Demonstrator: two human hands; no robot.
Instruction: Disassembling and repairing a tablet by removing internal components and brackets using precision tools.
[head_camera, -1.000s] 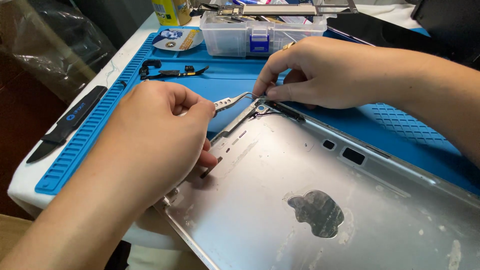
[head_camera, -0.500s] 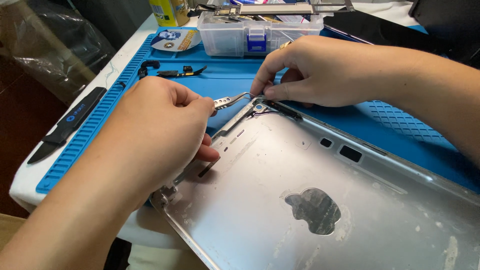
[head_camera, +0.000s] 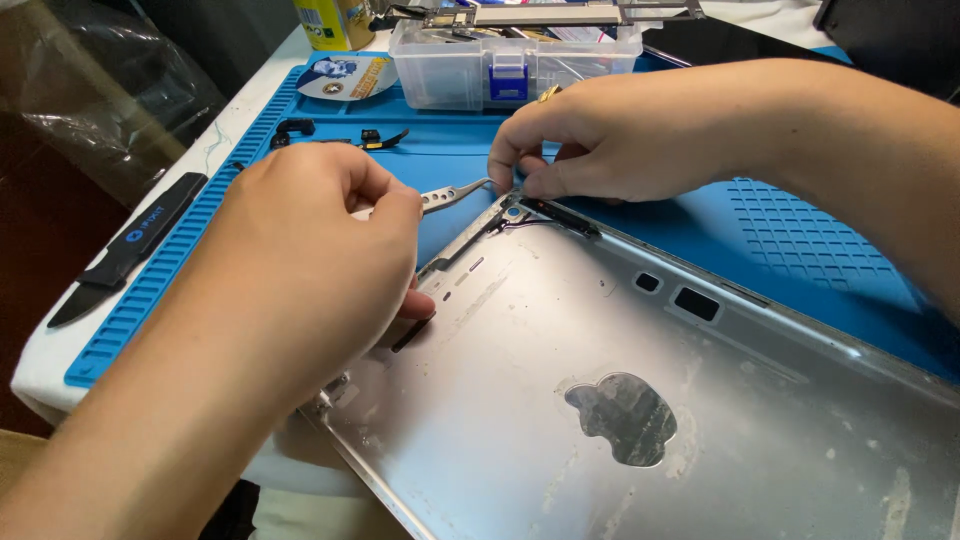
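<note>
The left hand (head_camera: 300, 250) is closed around a pair of metal tweezers (head_camera: 455, 193), whose tips reach toward the top corner of the empty aluminium tablet shell (head_camera: 600, 400). Just past those tips, the right hand (head_camera: 610, 140) pinches narrowly on a small black part (head_camera: 560, 215) seated along the shell's edge, with a thin wire showing beside it. The shell lies on the blue work mat (head_camera: 800, 220), partly hanging off it toward the person. From here I'd worry about the tweezers slipping and nicking that wire, or the pinch tearing the part if it is glued. Pressure near the overhanging corner could also tip the shell.
</note>
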